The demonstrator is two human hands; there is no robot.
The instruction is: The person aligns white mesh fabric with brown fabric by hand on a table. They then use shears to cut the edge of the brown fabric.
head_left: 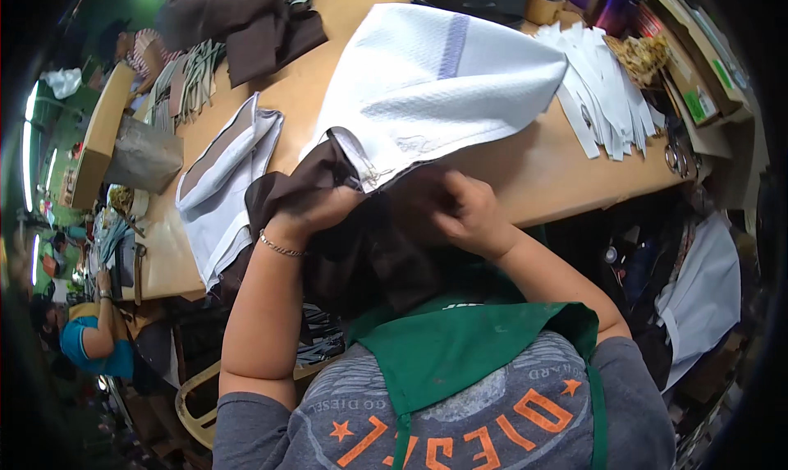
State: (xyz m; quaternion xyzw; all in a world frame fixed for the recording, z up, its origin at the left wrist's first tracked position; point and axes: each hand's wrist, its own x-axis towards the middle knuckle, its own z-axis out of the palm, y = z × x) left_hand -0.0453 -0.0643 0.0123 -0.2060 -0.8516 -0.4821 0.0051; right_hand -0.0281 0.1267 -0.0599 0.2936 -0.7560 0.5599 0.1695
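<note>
Two hands grip a brown cloth at the table edge: the left hand and right hand both clench it, white cloth attached above.

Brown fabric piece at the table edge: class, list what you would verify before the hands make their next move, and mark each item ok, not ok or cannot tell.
1. Left hand has a grip on the brown fabric: ok.
2. Right hand holds the same fabric: ok.
3. White cloth lies flat: not ok, it is lifted and draped over the brown fabric.
4. Seam joining brown and white pieces is sound: cannot tell.
5. Stack of white strips lies apart from the hands: ok.
6. Scissors out of the way, near the table edge: ok.
</note>
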